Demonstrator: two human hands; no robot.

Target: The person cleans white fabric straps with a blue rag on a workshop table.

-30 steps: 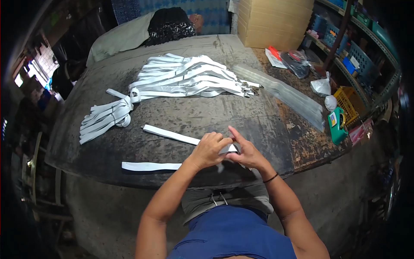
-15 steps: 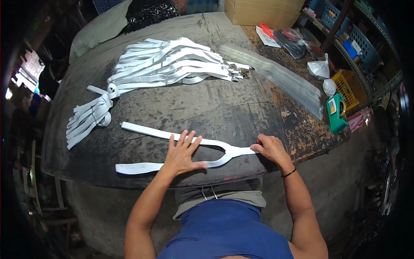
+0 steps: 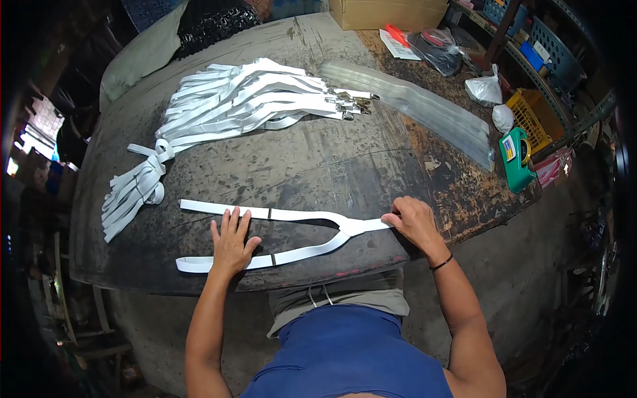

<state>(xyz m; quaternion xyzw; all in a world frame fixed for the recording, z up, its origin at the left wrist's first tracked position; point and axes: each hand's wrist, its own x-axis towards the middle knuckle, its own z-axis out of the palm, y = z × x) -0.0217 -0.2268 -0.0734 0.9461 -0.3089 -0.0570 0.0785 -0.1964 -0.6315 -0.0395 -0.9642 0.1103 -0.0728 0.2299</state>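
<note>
A white Y-shaped strap [image 3: 306,252] lies on the dark table [image 3: 318,154], its two long arms pointing left and its short tail pointing right. Two dark sliders show on the long arms. My left hand [image 3: 232,245] rests with its fingers spread across the arms, left of the sliders. At the right, my right hand [image 3: 413,222] pinches the end of the short tail between thumb and fingers. Behind the strap lies a large bundle of white straps [image 3: 245,96] with metal clips at its right end and a knotted part at its left.
Clear plastic sleeves [image 3: 424,113] lie behind at the right. Near the right edge stand a green tape dispenser [image 3: 516,162], small white bags [image 3: 484,89] and a yellow basket [image 3: 529,119]. A cardboard box [image 3: 391,13] is at the back.
My left hand has slid left along the strap's arms, and the dark sliders now show. My right hand still holds the tail. The view has shifted slightly.
</note>
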